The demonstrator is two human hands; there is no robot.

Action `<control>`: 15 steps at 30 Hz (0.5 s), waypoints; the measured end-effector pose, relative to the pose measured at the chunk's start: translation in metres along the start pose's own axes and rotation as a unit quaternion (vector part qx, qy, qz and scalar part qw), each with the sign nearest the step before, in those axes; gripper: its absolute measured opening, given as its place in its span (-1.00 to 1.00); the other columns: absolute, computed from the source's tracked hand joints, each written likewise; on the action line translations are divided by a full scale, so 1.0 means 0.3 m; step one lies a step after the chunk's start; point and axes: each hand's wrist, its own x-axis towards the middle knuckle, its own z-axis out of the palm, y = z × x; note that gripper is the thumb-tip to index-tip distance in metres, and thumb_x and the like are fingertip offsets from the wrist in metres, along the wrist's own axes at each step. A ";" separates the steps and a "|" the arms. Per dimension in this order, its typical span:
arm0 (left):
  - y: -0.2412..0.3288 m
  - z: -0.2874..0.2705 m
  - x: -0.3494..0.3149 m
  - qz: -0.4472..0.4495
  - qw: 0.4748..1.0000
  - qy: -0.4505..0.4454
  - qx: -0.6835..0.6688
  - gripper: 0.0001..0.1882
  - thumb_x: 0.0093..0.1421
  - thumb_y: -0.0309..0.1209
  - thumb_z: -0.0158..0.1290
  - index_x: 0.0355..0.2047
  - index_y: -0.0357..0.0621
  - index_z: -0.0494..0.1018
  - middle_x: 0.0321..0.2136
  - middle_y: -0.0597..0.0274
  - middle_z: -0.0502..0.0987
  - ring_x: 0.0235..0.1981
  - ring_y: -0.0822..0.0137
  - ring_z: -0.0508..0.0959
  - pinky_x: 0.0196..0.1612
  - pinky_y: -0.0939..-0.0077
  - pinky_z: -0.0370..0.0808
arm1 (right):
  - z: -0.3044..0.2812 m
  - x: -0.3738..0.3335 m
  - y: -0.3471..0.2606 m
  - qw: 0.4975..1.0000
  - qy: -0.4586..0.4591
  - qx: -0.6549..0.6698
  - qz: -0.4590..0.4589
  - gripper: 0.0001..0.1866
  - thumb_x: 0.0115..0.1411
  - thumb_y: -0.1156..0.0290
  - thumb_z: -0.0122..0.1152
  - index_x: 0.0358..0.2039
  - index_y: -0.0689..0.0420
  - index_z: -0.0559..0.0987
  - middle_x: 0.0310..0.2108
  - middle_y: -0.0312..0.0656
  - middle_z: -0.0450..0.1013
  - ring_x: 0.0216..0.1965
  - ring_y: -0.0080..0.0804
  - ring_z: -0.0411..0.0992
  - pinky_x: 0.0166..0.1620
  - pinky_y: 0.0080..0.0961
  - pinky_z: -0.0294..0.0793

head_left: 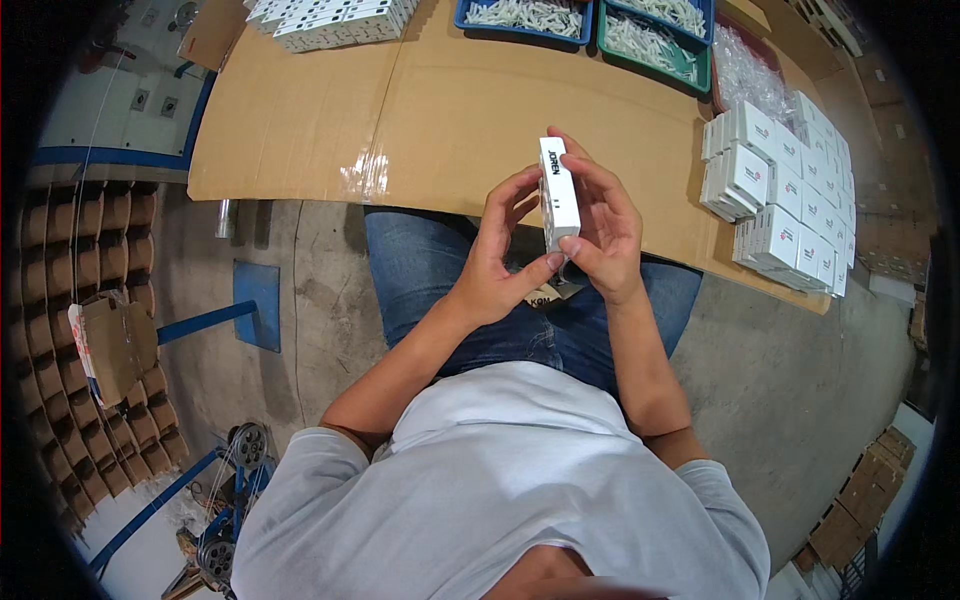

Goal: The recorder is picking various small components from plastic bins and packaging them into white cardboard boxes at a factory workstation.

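Between my two hands I hold a small white box-shaped piece [562,200] upright over my lap, just off the table's near edge. One narrow side with dark print faces up. My left hand [498,245] grips its left side, the thumb at the lower end. From the right, my right hand [605,225] closes on it with the thumb near the bottom corner and the fingers around the far end. Its underside is hidden.
A cardboard-covered table [480,110] spans the front. Stacked white boxes [790,200] stand at its right, more white pieces [340,22] at the far left. Blue trays [530,38] and a green tray [655,70] hold small white parts; clear plastic bags [745,70] lie beside them.
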 end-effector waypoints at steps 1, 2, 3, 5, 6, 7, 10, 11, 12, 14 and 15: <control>0.003 -0.002 0.000 0.001 1.000 -0.001 0.000 -0.08 0.14 -0.41 0.27 0.40 -0.19 -0.01 0.35 -0.01 0.14 0.42 0.10 0.15 0.45 0.03 0.09 | 0.001 -0.001 -0.001 1.000 0.000 0.000 -0.001 -0.23 0.02 0.42 0.41 0.27 0.29 0.38 0.40 0.23 0.14 0.45 -0.01 0.10 0.46 -0.12 0.01; 0.010 -0.004 0.002 -0.001 1.000 0.001 0.013 -0.08 0.14 -0.42 0.27 0.41 -0.17 -0.01 0.34 -0.01 0.16 0.37 0.12 0.22 0.40 0.07 0.18 | 0.004 -0.002 -0.002 1.000 0.002 -0.010 0.001 -0.26 0.07 0.37 0.40 0.26 0.29 0.39 0.40 0.20 0.15 0.44 -0.03 0.11 0.46 -0.13 0.01; 0.020 -0.003 0.006 -0.005 1.000 0.002 0.025 -0.08 0.14 -0.42 0.27 0.41 -0.15 -0.01 0.32 -0.01 0.18 0.32 0.15 0.30 0.36 0.10 0.27 | 0.004 -0.002 -0.003 1.000 0.004 -0.020 0.005 -0.29 0.11 0.32 0.38 0.26 0.29 0.40 0.39 0.16 0.17 0.44 -0.05 0.13 0.46 -0.14 0.01; 0.049 0.007 0.015 -0.027 1.000 0.012 -0.006 -0.12 0.19 -0.36 0.23 0.42 -0.12 -0.01 0.26 0.00 0.26 0.19 0.19 0.41 0.26 0.15 0.37 | -0.034 -0.006 0.021 0.998 -0.009 -0.056 0.024 -0.33 0.17 0.28 0.34 0.25 0.29 0.41 0.38 0.12 0.20 0.43 -0.08 0.15 0.45 -0.15 0.02; 0.063 0.011 0.019 -0.049 0.998 0.022 -0.038 -0.15 0.23 -0.30 0.19 0.43 -0.10 -0.01 0.19 0.01 0.34 0.06 0.24 0.52 0.16 0.20 0.47 | -0.041 -0.005 0.025 0.995 -0.022 -0.093 0.043 -0.36 0.23 0.24 0.30 0.25 0.29 0.42 0.37 0.08 0.22 0.41 -0.10 0.17 0.44 -0.17 0.04; 0.068 0.009 0.027 -0.049 0.998 0.022 -0.039 -0.15 0.23 -0.30 0.19 0.43 -0.10 -0.01 0.19 0.01 0.34 0.06 0.24 0.52 0.16 0.20 0.47 | -0.039 -0.008 0.028 0.994 -0.022 -0.093 0.044 -0.36 0.23 0.24 0.30 0.25 0.29 0.42 0.37 0.08 0.22 0.41 -0.10 0.17 0.44 -0.17 0.04; 0.093 0.007 0.057 -0.326 0.906 0.086 -0.256 -0.34 0.38 0.10 -0.07 0.29 -0.04 0.17 -0.18 0.14 0.54 -0.28 0.35 0.59 -0.15 0.34 0.56 | -0.009 -0.003 0.035 0.991 0.044 -0.111 0.061 -0.46 0.35 0.22 0.19 0.24 0.28 0.45 0.28 0.03 0.33 0.34 -0.16 0.26 0.38 -0.25 0.14; 0.100 0.005 0.060 -0.326 0.906 0.087 -0.255 -0.34 0.38 0.10 -0.07 0.29 -0.04 0.17 -0.18 0.14 0.54 -0.28 0.35 0.59 -0.15 0.34 0.56 | -0.003 -0.005 0.031 0.991 0.044 -0.110 0.061 -0.46 0.35 0.22 0.19 0.24 0.28 0.45 0.28 0.03 0.33 0.34 -0.16 0.26 0.38 -0.25 0.14; 0.103 0.003 0.064 -0.364 0.885 0.078 -0.280 -0.36 0.37 0.13 -0.07 0.24 -0.03 0.20 -0.20 0.13 0.54 -0.28 0.33 0.60 -0.17 0.37 0.57 | 0.000 -0.010 0.023 0.991 0.042 -0.088 0.092 -0.48 0.34 0.25 0.20 0.23 0.26 0.46 0.24 0.00 0.36 0.30 -0.20 0.29 0.36 -0.28 0.17; 0.113 0.004 0.070 -0.402 0.861 0.067 -0.304 -0.37 0.36 0.17 -0.07 0.19 -0.02 0.23 -0.22 0.12 0.53 -0.28 0.31 0.61 -0.19 0.39 0.57 | 0.004 -0.014 0.019 0.989 0.042 -0.068 0.123 -0.49 0.34 0.29 0.21 0.23 0.25 0.46 0.20 -0.03 0.39 0.26 -0.24 0.33 0.34 -0.31 0.20; 0.121 0.004 0.072 -0.407 0.855 0.065 -0.315 -0.36 0.35 0.19 -0.06 0.18 -0.02 0.24 -0.22 0.11 0.53 -0.29 0.29 0.62 -0.19 0.38 0.58 | 0.008 -0.014 0.023 0.987 0.039 -0.089 0.126 -0.50 0.32 0.33 0.23 0.22 0.24 0.47 0.17 -0.07 0.41 0.22 -0.27 0.35 0.31 -0.34 0.24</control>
